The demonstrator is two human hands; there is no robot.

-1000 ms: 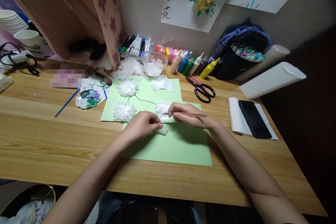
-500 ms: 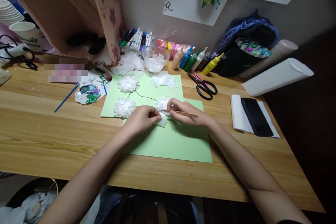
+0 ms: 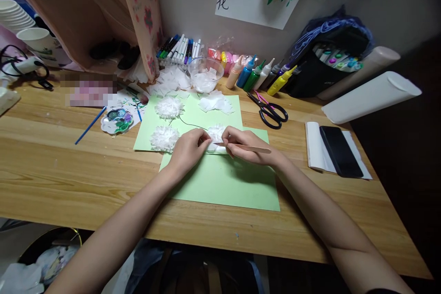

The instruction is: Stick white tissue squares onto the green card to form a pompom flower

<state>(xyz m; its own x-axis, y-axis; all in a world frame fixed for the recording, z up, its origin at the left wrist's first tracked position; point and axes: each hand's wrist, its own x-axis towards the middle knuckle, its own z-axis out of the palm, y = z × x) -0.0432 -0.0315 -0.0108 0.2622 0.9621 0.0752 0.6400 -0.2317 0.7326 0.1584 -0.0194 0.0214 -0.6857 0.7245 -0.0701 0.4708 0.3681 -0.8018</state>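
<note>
My right hand [image 3: 245,143] is closed round a flat wooden stick [image 3: 258,149], whose tip reaches toward my left fingertips. My left hand [image 3: 191,146] pinches at a piece of white tissue paper [image 3: 214,148], partly hidden by the fingers. Between the two hands lies a white ruffled paper flower [image 3: 217,132], its near side partly covered. Two more white paper flowers, one upper left [image 3: 169,108] and one lower left [image 3: 164,138], rest on the green paper [image 3: 191,101]. A thin dark curved line runs across that sheet.
A second green sheet [image 3: 227,188] lies nearer me. Behind stand a clear bowl [image 3: 206,76] of tissue pieces and several paint bottles [image 3: 248,76]. Black scissors [image 3: 270,112] and a phone [image 3: 341,151] are to the right; a paint palette [image 3: 117,121] and brush [image 3: 90,125] are left.
My left hand has moved the white tissue piece slightly up to the flower between my hands. The stick has swung a little, and the whole view has shifted slightly.
</note>
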